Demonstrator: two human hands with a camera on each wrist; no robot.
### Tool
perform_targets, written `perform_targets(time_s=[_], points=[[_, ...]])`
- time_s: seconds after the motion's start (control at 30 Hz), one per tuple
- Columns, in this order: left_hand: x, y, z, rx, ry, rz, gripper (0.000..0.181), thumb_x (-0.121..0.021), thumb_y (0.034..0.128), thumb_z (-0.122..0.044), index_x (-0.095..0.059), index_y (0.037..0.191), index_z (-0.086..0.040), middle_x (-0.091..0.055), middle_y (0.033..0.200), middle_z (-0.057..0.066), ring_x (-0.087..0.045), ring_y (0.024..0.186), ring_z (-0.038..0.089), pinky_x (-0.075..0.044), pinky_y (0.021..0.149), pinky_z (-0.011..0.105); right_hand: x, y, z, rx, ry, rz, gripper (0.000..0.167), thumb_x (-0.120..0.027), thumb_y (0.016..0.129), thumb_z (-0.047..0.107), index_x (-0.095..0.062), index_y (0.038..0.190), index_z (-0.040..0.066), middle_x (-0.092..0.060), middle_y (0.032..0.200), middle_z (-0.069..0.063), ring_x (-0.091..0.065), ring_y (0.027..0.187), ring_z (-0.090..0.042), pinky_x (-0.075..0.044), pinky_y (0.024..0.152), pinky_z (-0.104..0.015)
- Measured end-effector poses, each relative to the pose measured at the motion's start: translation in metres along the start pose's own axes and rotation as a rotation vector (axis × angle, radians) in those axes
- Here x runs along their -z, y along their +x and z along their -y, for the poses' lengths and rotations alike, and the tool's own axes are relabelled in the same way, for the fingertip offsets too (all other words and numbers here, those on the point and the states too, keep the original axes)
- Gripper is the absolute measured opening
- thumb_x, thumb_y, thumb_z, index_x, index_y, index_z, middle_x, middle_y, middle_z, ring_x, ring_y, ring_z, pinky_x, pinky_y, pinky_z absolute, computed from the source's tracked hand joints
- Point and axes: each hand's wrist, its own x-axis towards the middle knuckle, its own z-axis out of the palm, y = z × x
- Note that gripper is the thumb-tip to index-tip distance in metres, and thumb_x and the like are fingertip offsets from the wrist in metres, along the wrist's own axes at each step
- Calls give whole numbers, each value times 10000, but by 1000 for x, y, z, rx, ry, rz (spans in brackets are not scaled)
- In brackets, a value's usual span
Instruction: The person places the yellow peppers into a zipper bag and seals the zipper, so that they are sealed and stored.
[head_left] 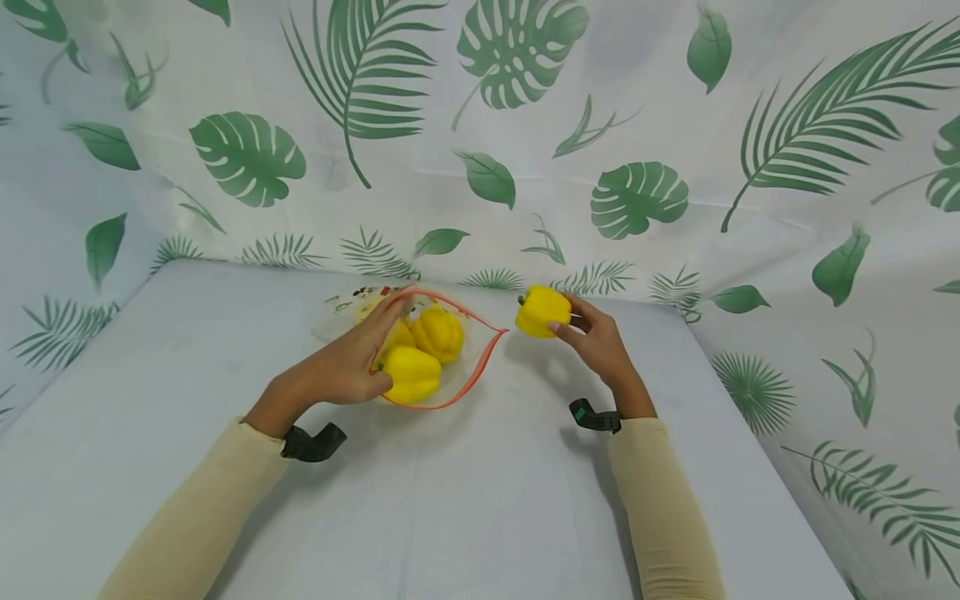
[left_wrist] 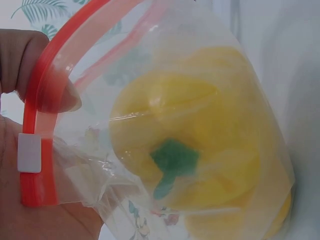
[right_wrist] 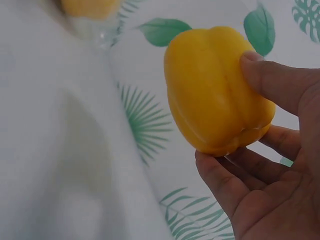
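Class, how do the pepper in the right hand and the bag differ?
Colour: the pepper is yellow; the bag is see-through with a red rim.
Size: the pepper is smaller than the bag, which contains other peppers.
Hold: the right hand grips the pepper; the left hand holds the bag.
Both are held by a hand.

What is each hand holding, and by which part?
The left hand holds the clear bag by its red rim; the right hand, a yellow pepper around its stemless end.
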Motion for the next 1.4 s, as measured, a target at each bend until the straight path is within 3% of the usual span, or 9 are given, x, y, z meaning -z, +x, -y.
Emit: perform_targets(time_s=[0.2,0.47,0.67,0.9,1.4], points=[[-1,0,1,-15,-1,1,985,-523,718,-39,-3,1555,-33,18,1619,61,-1,1465,211,-103,1149,486,-1,-3,14,48,10,27,686,-674,911,313,-382,1503,128,-487,1423,-83,-516,1234,-283,-443,983,-411],[-1,-1,0,-17,-1,0,987,-532,712,-47,-12,1550,-11,14,1618,67,-8,1466,208,-106,1150,478,2,-7,37,76,12,33,646,-653,931,205,-374,1495,60,-485,1418,-124,-516,1230,-310,-451,971,-430],[-1,0,0,-20,2,-5,982,-527,708,-40,-21,1548,-3,-7,1618,77,-26,1466,217,-108,1150,476,2,-12,52,125,26,48,640,-652,931,215,-381,1497,90,-483,1427,-87,-520,1235,-273,-467,951,-364],[-2,0,1,-20,0,-1,981,-523,711,-48,-16,1549,-6,5,1618,73,-19,1466,217,-107,1149,484,1,-19,61,209,82,49,627,-666,922,258,-418,1483,130,-513,1396,-64,-538,1211,-255,-478,931,-318],[-4,1,2,-16,0,-3,998,-534,717,-41,12,1553,-32,23,1617,66,-15,1465,213,-114,1147,487,-4,-33,89,328,189,141,565,-625,937,101,-436,1470,112,-513,1398,-64,-548,1193,-247,-469,940,-301]])
